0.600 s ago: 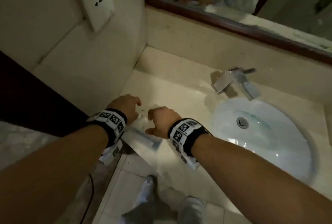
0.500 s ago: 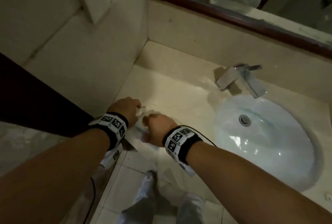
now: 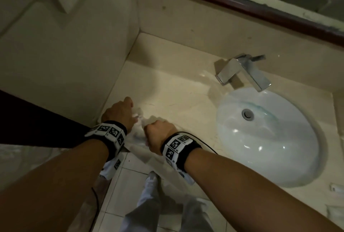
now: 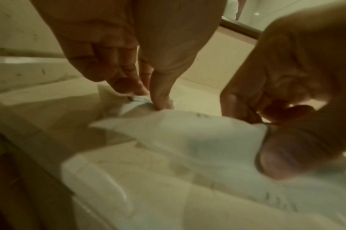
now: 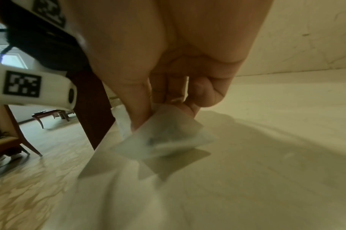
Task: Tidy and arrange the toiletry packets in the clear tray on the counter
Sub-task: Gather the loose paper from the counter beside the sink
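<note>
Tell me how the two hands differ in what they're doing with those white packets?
The left hand reaches farther back on the counter, its fingers pinching a small packet from above. The right hand sits nearer the counter's front edge, pinching a larger flat packet by one corner. Both grip white packets and wear marker wristbands.

Counter [image 3: 182, 90]: pale stone, polished, faint veining, light sheen. Basin [image 3: 268, 138] at 3 o'clock of the hands: white glazed ceramic, glossy, with bright highlights; drain [image 3: 247, 114] metal. Tap [image 3: 243, 71] at 1 o'clock: chromed metal, mirror-bright, flat faces. Mirror frame [image 3: 242, 6] at 12 o'clock: dark reddish wood, smooth. Walls [image 3: 70, 60]: large beige tiles, smooth, low sheen. Packets [image 4: 198, 137]: thin white film or paper, matt to satin, creased, faintly printed. Tray [image 4: 101, 179]: clear plastic, smooth, blurred. Wristbands [image 3: 178, 146]: black cloth with white matt marker plates. Floor [image 3: 130, 185]: pale tiles, slight gloss.
</note>
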Tool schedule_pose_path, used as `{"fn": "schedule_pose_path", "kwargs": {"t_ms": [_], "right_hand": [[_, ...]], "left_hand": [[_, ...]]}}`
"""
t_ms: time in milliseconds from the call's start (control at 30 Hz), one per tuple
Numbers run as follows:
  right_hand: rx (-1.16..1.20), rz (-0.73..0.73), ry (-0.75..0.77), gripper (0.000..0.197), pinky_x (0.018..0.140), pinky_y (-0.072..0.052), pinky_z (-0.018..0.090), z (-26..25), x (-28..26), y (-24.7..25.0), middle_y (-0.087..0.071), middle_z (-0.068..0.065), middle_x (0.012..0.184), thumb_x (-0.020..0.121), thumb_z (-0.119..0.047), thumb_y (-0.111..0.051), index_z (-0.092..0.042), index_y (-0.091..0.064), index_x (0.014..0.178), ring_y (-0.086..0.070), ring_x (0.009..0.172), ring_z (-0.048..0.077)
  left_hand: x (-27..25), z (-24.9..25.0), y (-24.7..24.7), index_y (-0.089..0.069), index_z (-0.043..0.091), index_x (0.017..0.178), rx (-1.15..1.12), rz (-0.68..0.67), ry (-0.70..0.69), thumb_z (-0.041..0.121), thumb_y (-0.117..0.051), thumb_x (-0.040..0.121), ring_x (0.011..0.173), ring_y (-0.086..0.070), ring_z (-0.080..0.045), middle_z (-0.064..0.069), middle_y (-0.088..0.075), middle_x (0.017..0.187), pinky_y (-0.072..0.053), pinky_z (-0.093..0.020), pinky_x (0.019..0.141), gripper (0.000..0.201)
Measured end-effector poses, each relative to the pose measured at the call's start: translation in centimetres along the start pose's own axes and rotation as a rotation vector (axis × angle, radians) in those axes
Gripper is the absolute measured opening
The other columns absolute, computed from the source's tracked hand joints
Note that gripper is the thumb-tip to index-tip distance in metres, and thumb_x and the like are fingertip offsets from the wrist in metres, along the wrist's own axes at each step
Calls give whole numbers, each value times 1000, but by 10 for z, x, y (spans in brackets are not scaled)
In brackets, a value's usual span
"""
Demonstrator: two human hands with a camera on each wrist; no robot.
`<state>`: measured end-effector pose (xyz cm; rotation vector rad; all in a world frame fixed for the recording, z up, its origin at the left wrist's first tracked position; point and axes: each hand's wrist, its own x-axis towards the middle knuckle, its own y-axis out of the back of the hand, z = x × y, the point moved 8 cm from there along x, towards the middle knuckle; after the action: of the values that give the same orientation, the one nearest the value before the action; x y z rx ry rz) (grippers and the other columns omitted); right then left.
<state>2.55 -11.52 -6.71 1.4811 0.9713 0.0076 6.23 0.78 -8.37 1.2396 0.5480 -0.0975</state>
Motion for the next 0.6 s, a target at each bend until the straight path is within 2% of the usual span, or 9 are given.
{"fn": "schedule_pose_path", "kwargs": {"t_ms": [133,233,400,600], "right_hand": [[-31,-46,-2,27,65,-47,34,11,-13,-3,-65,14,101,86,-31,-67,-12,-62,105,-63,87,35],[-24,-53,-23,28,65,-45,33,24,-24,-3,-65,13,102,87,-31,-66,-12,-62,108,-63,89,34],[2,59,-56,29,67,-39,34,46,-43,15,-64,14,104,88,-31,-63,-10,-61,107,-62,93,34],[89,166,-222,25,66,-39,34,95,-85,51,-63,14,104,89,-32,-58,-12,-59,104,-62,90,35]], "left_hand": [[2,7,-3,-67,17,101,64,-44,-13,35,-68,91,96,-61,-30,-11,-63,112,-48,-32,72,20],[-1,16,0,-71,19,99,101,-59,-44,39,-67,91,102,-60,-30,-9,-59,116,-52,-34,79,21],[-15,49,7,-72,23,99,79,-79,-92,42,-61,94,91,-65,-27,-5,-71,103,-51,-31,74,22],[-32,124,38,-68,24,99,62,-2,-237,36,-54,99,77,-53,-25,-8,-69,100,-43,-30,67,18]]}}
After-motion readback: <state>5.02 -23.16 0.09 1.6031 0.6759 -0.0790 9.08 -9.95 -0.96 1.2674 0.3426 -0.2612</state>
